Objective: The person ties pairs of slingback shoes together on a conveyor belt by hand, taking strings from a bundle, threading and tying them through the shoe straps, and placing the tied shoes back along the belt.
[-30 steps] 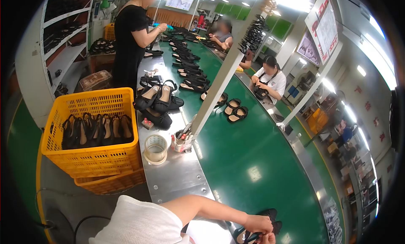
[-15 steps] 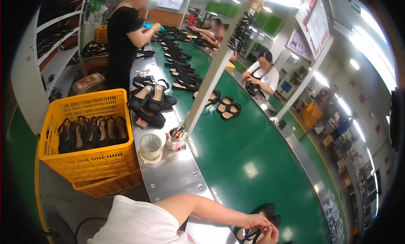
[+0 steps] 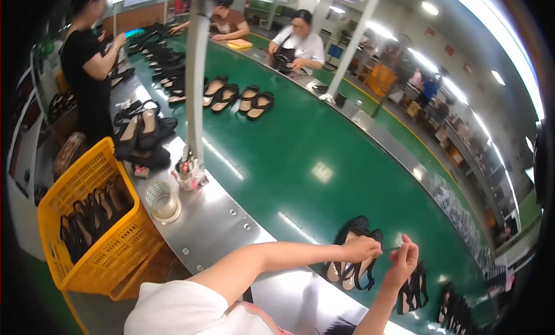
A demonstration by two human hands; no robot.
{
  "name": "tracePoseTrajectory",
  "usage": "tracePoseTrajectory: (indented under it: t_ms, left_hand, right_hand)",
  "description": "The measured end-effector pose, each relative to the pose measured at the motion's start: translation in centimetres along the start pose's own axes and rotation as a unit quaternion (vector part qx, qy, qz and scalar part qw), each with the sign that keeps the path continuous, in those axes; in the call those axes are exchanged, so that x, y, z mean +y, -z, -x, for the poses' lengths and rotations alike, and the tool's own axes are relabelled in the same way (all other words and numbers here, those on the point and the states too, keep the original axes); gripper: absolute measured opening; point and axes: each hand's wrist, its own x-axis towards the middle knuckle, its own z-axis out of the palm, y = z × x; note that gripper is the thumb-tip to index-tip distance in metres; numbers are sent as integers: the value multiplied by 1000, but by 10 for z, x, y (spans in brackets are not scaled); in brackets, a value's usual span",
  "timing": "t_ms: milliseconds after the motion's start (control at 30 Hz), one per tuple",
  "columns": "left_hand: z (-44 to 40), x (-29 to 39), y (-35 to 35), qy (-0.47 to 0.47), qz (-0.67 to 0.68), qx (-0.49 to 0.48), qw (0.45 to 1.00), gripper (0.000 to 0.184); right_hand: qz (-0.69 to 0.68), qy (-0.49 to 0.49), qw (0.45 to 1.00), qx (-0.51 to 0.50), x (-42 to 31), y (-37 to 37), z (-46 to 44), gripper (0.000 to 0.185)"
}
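Observation:
A pair of black sandals with pale insoles lies on the green belt near its front edge. Over the right-hand sandal is my left hand, its fingers pinched together on a thin dark strap. To its right, my right hand is raised, with thumb and forefinger pinched at the other end of that dark strip. The strip stretches between both hands; whether it joins the sandal is hard to tell.
More black sandals lie right of my hands. A yellow crate of shoes, a tape roll, a cup of tools and piled sandals are at left. A metal post rises beside the belt. Several people work farther back.
The view has swung right, bringing more sandals into sight. My hands have moved apart, with the dark strip now visible between them.

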Motion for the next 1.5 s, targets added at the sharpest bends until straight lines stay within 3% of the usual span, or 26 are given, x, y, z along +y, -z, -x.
tracePoseTrajectory:
  t_ms: [100,133,200,233,267,367,400,433,567,600,667,700,733,833,1000,1033,1067,1100,1133,1200,1233,1267,1300,1400,1433,1500]
  left_hand:
    - [14,-9,11,48,-82,-6,995,27]
    - [21,-26,14,56,-85,-6,995,33]
    - [37,-50,43,87,-232,-68,966,47]
    - [46,-61,61,105,-297,-80,946,51]
    - [55,-75,80,111,-340,-74,931,53]
    - [73,-104,163,202,-445,-89,868,55]
    - [80,-116,192,219,-477,-71,848,57]
    - [84,-123,223,253,-504,-56,824,58]
    - [101,-163,338,320,-589,41,741,71]
    - [104,-173,363,319,-625,73,709,71]
    - [105,-177,409,353,-654,82,664,74]
    - [105,-193,430,369,-651,97,656,77]
    - [102,-193,449,384,-654,99,645,81]
    - [93,-216,490,390,-679,135,607,87]
    - [86,-248,516,322,-722,185,584,93]
    - [82,-240,517,346,-680,141,630,87]
    - [85,-249,510,331,-718,148,594,75]
    - [84,-254,510,336,-662,119,659,64]
    - [66,-226,493,369,-676,114,628,59]
    - [57,-230,487,311,-655,99,681,52]
    - [73,-278,497,117,-681,177,701,47]
    - [51,-239,471,252,-580,106,767,46]
    - [53,-263,462,223,-518,145,813,46]
    - [43,-235,370,200,-456,209,842,47]
    - [37,-207,337,224,-418,198,858,46]
    - [36,-190,284,161,-411,157,883,45]
  right_hand:
    - [188,-28,980,-50,69,22,-4,14]
    - [250,-60,964,-67,95,25,3,26]
    - [501,-34,859,-99,120,21,29,57]
    - [483,-104,849,-188,141,28,34,57]
    - [647,-114,731,-186,121,10,47,47]
    - [588,-148,785,-129,124,17,41,28]
    - [566,-78,813,-114,142,38,34,28]
    - [595,-128,788,-97,127,35,23,27]
    - [690,-145,709,-7,147,85,-6,36]
    - [733,-157,661,24,119,49,-3,42]
    - [728,33,685,-2,125,32,3,49]
    - [663,111,738,-57,132,16,8,52]
    - [609,119,775,-122,140,-9,16,51]
    - [625,-35,735,-260,168,-88,57,58]
    - [557,-30,789,-258,158,-88,44,55]
    - [562,-21,786,-256,159,-82,43,54]
    - [565,-19,786,-250,158,-76,43,53]
    - [573,-6,785,-236,160,-68,44,54]
    - [574,-13,785,-233,158,-61,45,54]
    - [567,-33,791,-229,151,-49,40,53]
    - [562,-33,797,-221,150,-45,41,53]
    - [550,-29,805,-218,152,-44,42,53]
    - [547,-30,808,-217,152,-42,42,53]
    - [541,-10,817,-199,160,-33,50,53]
    - [539,0,820,-193,159,-32,52,53]
    - [531,5,827,-182,162,-32,54,52]
